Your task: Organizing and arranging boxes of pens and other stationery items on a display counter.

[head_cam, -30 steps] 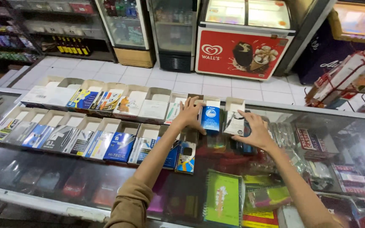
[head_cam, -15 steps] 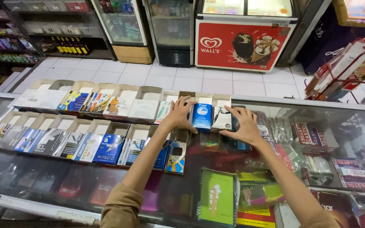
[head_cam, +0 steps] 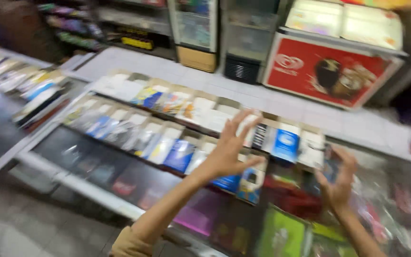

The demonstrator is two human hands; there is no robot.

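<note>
The view is heavily blurred by motion. My left hand (head_cam: 229, 152) is lifted off the counter with its fingers spread and nothing in it, hovering over the two rows of open pen boxes (head_cam: 167, 128). A blue pen box (head_cam: 285, 145) and a white one (head_cam: 311, 150) stand at the right end of the back row, between my hands. My right hand (head_cam: 337, 183) is raised just right of the white box, fingers half curled. A dark bluish patch shows by its fingers, and the blur hides whether it is held.
The pen boxes lie on a glass display counter (head_cam: 96, 192) with stationery under the glass, including a green notebook (head_cam: 281, 235). Across the white tiled floor (head_cam: 243, 95) stand a red chest freezer (head_cam: 329, 71) and glass-door coolers (head_cam: 196, 28). Another counter (head_cam: 5, 95) runs off to the left.
Both hands have come off the blue and white boxes and lifted up. The camera has swung left, so the counter now runs diagonally and the picture is smeared.
</note>
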